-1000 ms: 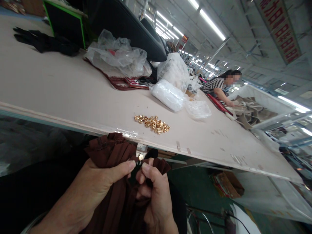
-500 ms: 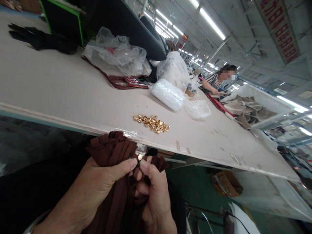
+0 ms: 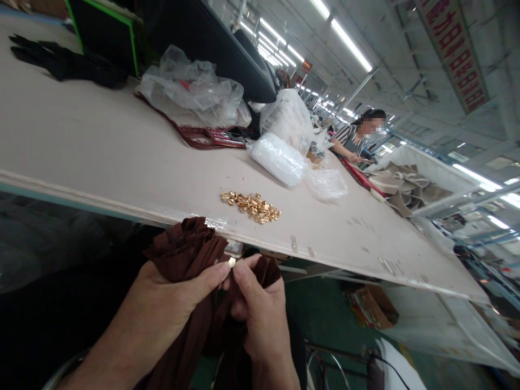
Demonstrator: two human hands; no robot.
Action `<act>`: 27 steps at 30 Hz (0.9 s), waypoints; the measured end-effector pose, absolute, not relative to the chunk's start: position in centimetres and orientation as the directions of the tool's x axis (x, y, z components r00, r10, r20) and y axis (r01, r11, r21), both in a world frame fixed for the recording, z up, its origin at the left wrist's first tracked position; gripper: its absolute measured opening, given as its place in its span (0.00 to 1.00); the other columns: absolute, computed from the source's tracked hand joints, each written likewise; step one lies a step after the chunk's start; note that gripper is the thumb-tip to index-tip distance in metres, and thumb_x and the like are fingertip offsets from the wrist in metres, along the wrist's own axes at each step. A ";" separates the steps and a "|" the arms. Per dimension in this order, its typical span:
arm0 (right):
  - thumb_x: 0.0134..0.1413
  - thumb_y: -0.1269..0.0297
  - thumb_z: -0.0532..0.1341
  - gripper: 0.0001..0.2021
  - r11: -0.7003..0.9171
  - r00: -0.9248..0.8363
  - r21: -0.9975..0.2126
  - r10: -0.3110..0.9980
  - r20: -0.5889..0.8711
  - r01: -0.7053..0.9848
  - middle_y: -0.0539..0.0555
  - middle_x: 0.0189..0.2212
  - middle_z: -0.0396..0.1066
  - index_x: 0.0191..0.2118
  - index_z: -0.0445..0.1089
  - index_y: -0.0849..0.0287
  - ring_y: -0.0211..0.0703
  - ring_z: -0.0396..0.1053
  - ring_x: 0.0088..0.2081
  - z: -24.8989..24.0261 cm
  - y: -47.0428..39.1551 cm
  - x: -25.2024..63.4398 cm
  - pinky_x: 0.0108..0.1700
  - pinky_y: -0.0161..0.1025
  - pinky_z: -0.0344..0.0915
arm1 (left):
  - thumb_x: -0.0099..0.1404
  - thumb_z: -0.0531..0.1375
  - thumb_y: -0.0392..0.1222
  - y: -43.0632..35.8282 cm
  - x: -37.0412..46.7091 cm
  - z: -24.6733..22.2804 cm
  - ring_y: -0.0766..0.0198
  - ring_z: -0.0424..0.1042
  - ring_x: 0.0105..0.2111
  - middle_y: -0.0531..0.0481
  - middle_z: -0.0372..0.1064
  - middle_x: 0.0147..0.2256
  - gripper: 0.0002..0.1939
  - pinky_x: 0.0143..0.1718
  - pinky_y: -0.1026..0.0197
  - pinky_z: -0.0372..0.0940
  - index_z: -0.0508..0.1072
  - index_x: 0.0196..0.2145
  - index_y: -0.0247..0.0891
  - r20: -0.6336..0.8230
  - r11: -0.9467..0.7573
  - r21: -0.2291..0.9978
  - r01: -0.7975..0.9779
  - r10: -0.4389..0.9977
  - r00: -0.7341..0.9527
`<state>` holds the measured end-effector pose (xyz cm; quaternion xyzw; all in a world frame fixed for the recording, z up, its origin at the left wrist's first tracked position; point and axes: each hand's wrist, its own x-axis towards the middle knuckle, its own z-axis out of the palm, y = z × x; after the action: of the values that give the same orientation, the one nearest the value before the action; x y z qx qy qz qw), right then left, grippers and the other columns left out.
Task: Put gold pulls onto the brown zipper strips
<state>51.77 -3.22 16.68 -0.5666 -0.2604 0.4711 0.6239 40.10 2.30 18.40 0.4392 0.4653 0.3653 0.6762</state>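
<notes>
1. Here's the pale table [image 3: 101, 141], the broadest thing in view, its near edge slanting down to the right.
2. Just off that near edge hangs the brown fabric bundle [image 3: 184, 252], long axis steep: layered, fanned ends pointing up at the edge, lengths dropping towards the lap. A shorter, folded stretch pokes out beyond the right hand.
3. Left hand [image 3: 166, 303]: wrapped around the bundle, thumb laid along the cloth and pointing right.
4. Right hand [image 3: 264, 309]: fingers curled, pinching the brown cloth, thumb aimed up and left; the two thumb tips nearly meet.
5. On the surface, close to the near edge, a loose pile of gold pieces [image 3: 252, 207] stretches away from the bundle, its long axis running roughly along that edge.
6. Smallest of all, a gold piece [image 3: 232, 262] right at the thumb tips, pale face catching the light; too tiny to tell its long axis.
7. And the changes! Over beyond the far edge, the co-worker [image 3: 345, 135] has drawn an arm back from the tan pieces [image 3: 410, 187]. Up close, the gap between the thumbs has narrowed since a second ago, and the gold piece sits tighter against them.
</notes>
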 end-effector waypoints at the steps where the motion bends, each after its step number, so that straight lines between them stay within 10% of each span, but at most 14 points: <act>1: 0.53 0.52 0.66 0.17 -0.089 0.441 -0.974 0.880 -0.174 -0.206 0.43 0.16 0.61 0.27 0.67 0.61 0.26 0.49 0.16 16.8 -3.2 52.1 0.17 0.26 0.46 | 0.54 0.69 0.46 2.3 40.0 18.4 0.57 0.78 0.38 0.53 0.81 0.33 0.07 0.40 0.63 0.72 0.81 0.31 0.42 -0.309 0.354 0.930 -0.102 0.900 0.307; 9: 0.57 0.59 0.61 0.13 -0.074 0.482 -0.943 0.871 0.097 0.324 0.45 0.19 0.64 0.26 0.65 0.59 0.34 0.59 0.22 18.9 -2.5 51.9 0.25 0.32 0.58 | 0.48 0.73 0.47 2.3 39.8 17.3 0.53 0.79 0.37 0.53 0.82 0.34 0.16 0.40 0.58 0.72 0.80 0.35 0.42 -0.388 0.465 0.844 -0.266 0.873 0.295; 16: 0.59 0.66 0.57 0.08 -0.141 0.448 -0.547 0.753 0.482 0.825 0.48 0.22 0.64 0.28 0.62 0.57 0.39 0.62 0.24 19.8 0.4 52.2 0.29 0.37 0.55 | 0.48 0.72 0.45 2.5 40.3 17.9 0.47 0.76 0.48 0.49 0.81 0.43 0.19 0.53 0.48 0.66 0.80 0.39 0.42 -0.372 0.446 0.833 -0.328 0.889 0.266; 27: 0.60 0.67 0.59 0.06 0.087 0.268 -0.860 0.930 0.251 0.502 0.47 0.26 0.69 0.34 0.72 0.59 0.37 0.64 0.28 20.4 -0.6 52.4 0.32 0.33 0.61 | 0.45 0.73 0.40 2.2 41.4 17.5 0.49 0.77 0.44 0.49 0.81 0.40 0.24 0.48 0.53 0.69 0.79 0.43 0.41 -0.434 0.527 0.762 -0.377 0.847 0.306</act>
<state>52.41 -0.65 20.36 -0.6373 -0.5618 0.2239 0.4776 41.39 2.24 17.55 0.2733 0.4301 0.4023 0.7606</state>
